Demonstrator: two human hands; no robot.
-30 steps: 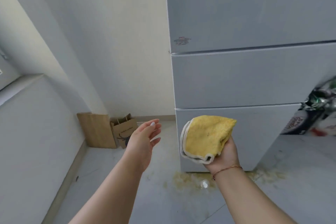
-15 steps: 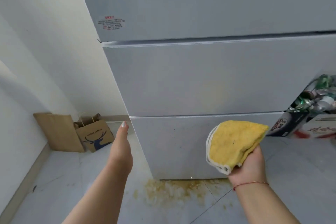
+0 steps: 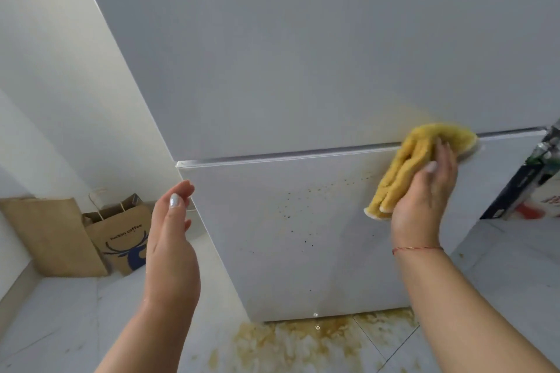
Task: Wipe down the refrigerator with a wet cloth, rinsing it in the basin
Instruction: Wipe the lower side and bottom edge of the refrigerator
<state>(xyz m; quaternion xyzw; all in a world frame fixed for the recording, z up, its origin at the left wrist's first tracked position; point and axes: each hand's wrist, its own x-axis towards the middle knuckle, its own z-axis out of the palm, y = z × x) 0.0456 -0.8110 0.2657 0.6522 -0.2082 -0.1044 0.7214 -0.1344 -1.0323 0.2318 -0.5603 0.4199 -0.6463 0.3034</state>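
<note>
Head view: the scene is seen from above, looking down the front of the refrigerator (image 3: 303, 70).
Cloth: a yellow cloth (image 3: 421, 160) with a pale edge is pressed flat against the refrigerator front, right at the seam between the middle panel and the bottom panel, toward the right side.
Cloth and hand: the cloth is bunched in soft ridges under the right hand (image 3: 424, 194); its upper part spreads past the fingertips and its lower corner sticks out to the left of the palm.
Right hand: it is laid over the cloth with thumb and fingers curled on the fabric, gripping it against the panel; a thin red string is worn at the wrist.
Left hand: the left hand (image 3: 171, 233) is held in the air just beside the left corner of the bottom panel, fingers straight and together, nothing held.
Cloth texture: fluffy, terry-like, folded.
Refrigerator surface: smooth, flat, pale grey panels; small dark specks and a faint yellowish smear are seen on the bottom panel left of the cloth.
Floor: pale tiles (image 3: 60, 327) are marked with a yellow-brown spill (image 3: 303, 339) at the refrigerator's foot.
Corner: a brown paper bag (image 3: 121, 236) with a deer print stands beside a flat cardboard sheet (image 3: 48, 236) against the wall.
</note>
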